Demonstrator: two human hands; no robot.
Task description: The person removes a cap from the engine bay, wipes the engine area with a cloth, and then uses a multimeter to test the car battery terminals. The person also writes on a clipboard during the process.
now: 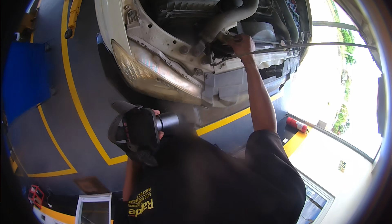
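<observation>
My left hand (161,135) grips a black handheld device (136,132) with a loop-shaped part and a short, dark, round barrel (168,120). Only a few fingertips show around it; the device hides the rest. It is held in front of my chest, short of the car's front. My right arm reaches into the open engine bay, where my right hand (241,45) is closed with curled fingers beside the lower end of a thick grey hose (232,17). What those fingers hold is hidden. A thin hood prop rod (286,47) crosses by my wrist.
A clouded headlight (143,71) and pale fender (107,11) border the bay at left. A yellow lift arm (76,5) stands at upper left, a blue panel (25,79) far left. At right, a red fire extinguisher (297,124) lies by the wall. Yellow lines (77,89) mark the grey floor.
</observation>
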